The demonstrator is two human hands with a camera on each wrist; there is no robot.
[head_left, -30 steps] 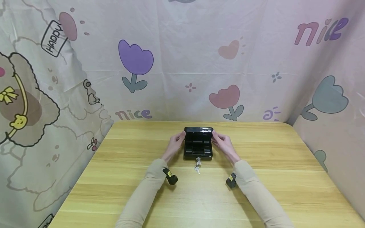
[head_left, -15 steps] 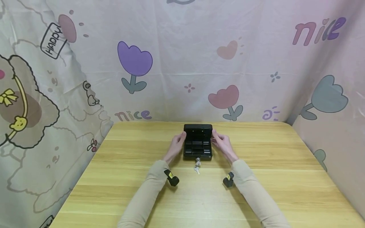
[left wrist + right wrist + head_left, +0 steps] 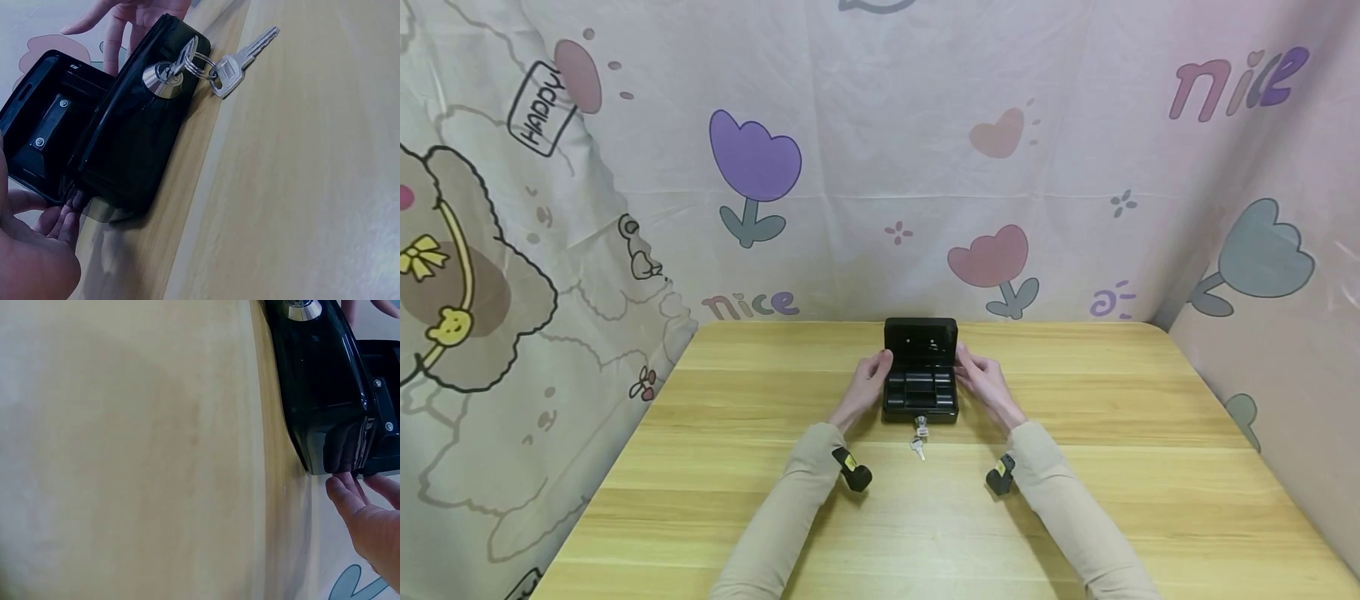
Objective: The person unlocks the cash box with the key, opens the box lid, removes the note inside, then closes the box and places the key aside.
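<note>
— So, where was the black box (image 3: 921, 392) at that moment?

— It sat on the wooden table (image 3: 700, 467), toward the far middle, close to the printed cloth backdrop (image 3: 880, 167). Its lid (image 3: 921, 337) stood raised at the back, nearly upright, so the divided tray inside showed from the head view.

— And the hands?

— One on each side. The left hand (image 3: 868, 379) lay against the box's left flank, and its fingertips (image 3: 62, 219) touched the corner where lid and body met. The fingers looked only lightly bent there; I could not tell whether they truly pinched the lid or merely rested on it.

— The right one?

— The right hand (image 3: 981, 379) mirrored it on the opposite flank. From the right wrist view its fingers (image 3: 344, 487) were fairly straight, tips touching the box's side right at the seam under the lid.

— Anything in the lock?

— Yes. A key (image 3: 165, 72) was seated in the round silver lock on the front wall, and a second key (image 3: 240, 59) hung from the same ring, lying flat on the table just in front of the box.

— What about the sleeves?

— Beige ones (image 3: 790, 492), with a small black camera (image 3: 852, 468) strapped at each wrist.
</note>
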